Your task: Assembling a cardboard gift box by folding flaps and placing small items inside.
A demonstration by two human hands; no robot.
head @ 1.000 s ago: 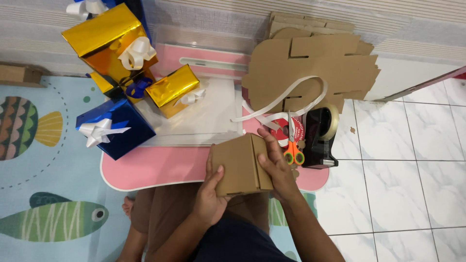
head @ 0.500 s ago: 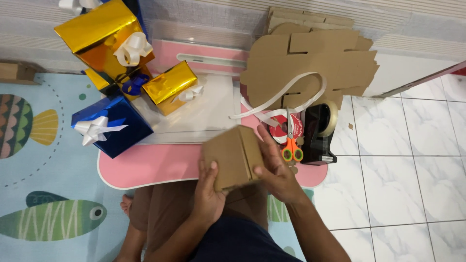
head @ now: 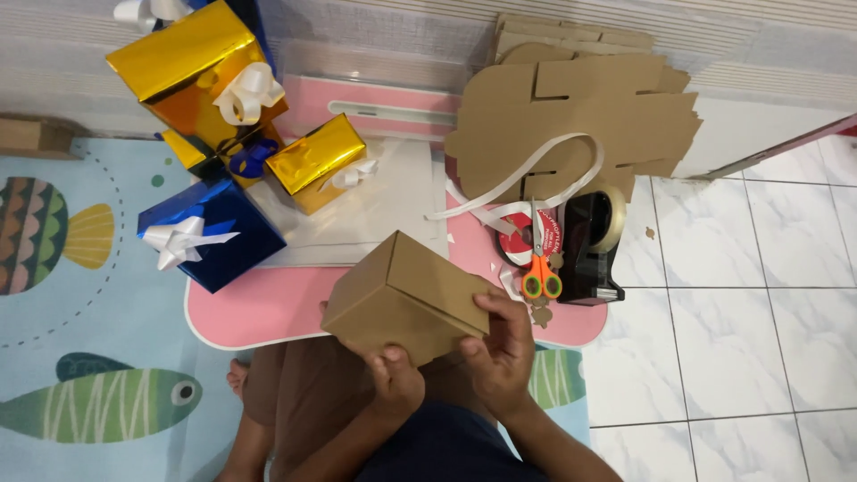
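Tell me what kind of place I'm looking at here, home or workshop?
Most likely a home floor used for gift wrapping. The person sits at a low pink table, half on a fish-print play mat, half on white floor tiles, holding a brown cardboard box in both hands. Wrapped gold and blue gift boxes stand nearby.

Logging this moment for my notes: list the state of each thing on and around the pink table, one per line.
Brown cardboard box: closed, tilted, held above the pink table.
Left hand: gripping the box from below.
Right hand: gripping the box's end.
Blue gift box: wrapped, white bow.
Orange scissors: closed, lying flat.
Tape dispenser: loaded with tape.
Cardboard sheets: flat, unfolded, stacked.
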